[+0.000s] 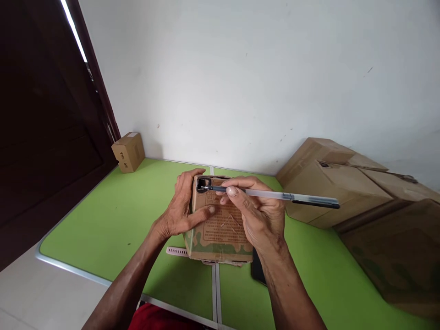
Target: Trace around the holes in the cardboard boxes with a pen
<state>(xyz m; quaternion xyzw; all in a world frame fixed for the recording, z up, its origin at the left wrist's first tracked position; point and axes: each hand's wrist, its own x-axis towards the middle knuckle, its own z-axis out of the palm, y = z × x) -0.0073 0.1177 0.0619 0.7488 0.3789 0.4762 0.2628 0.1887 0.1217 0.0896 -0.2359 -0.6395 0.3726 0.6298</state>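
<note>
A small cardboard box (220, 229) with printed text and a green camouflage band is held up over the table. My left hand (185, 206) grips its left side, thumb on the printed face and fingers round the far edge. Near the box's upper left corner is a dark hole (202, 184) with blackened edges. My right hand (257, 211) pinches a pen (268, 194) with a clear barrel, its cap on the rear end. The pen's tip is at the hole; whether it touches the edge I cannot tell.
Beneath is a green folding table (144, 201) with a metal rim. A pale strap (177, 251) and a black phone-like object (257, 268) lie partly under the box. A small carton (129, 153) stands at the back left. Large cartons (337, 183) fill the right side.
</note>
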